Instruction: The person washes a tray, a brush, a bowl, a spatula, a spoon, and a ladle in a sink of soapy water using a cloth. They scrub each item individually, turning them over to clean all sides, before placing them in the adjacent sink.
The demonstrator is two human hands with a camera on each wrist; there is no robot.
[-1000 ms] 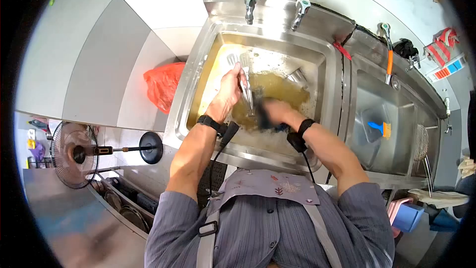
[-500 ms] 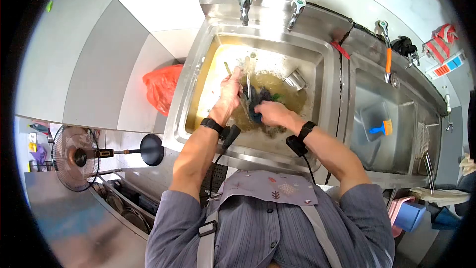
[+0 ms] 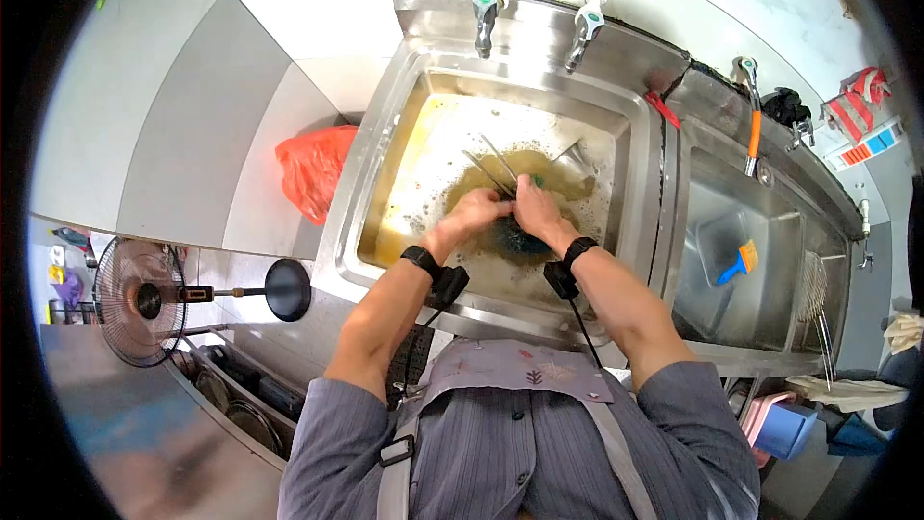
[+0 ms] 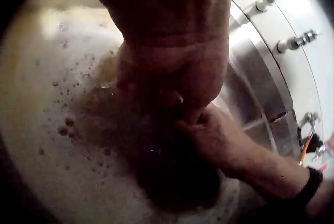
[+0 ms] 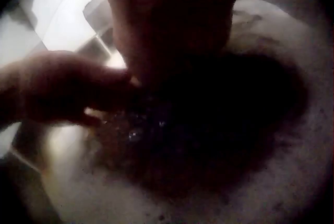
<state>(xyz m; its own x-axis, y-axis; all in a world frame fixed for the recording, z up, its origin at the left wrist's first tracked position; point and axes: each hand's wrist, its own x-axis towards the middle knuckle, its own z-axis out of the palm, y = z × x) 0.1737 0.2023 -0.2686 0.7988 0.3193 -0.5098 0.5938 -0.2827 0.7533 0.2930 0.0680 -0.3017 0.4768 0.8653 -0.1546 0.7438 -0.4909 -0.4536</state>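
My left hand (image 3: 474,212) grips metal tongs (image 3: 497,173) low over the murky water in the steel sink (image 3: 385,169). The two arms of the tongs point away and to the left, toward the back wall. Right up against it, my right hand (image 3: 539,207) has its fingertips at the near end of the tongs, with a dark cloth (image 3: 525,239) bunched under its palm. Both sets of fingertips meet there, and the hands hide that end. In the left wrist view, the right hand (image 4: 222,138) overlaps the left. A metal cup (image 3: 576,156) lies partly sunk to the right.
Two taps (image 3: 484,24) rise behind the sink. A second basin (image 3: 693,299) on the right holds a blue-handled brush (image 3: 739,263); a wire strainer (image 3: 814,289) stands beyond it. Left of the sink hangs a red plastic bag (image 3: 316,171), with a fan (image 3: 144,300) farther off.
The tongs have come down nearer to me, their arms now slanting left. My left hand has moved down and right; both hands now meet over the cloth.
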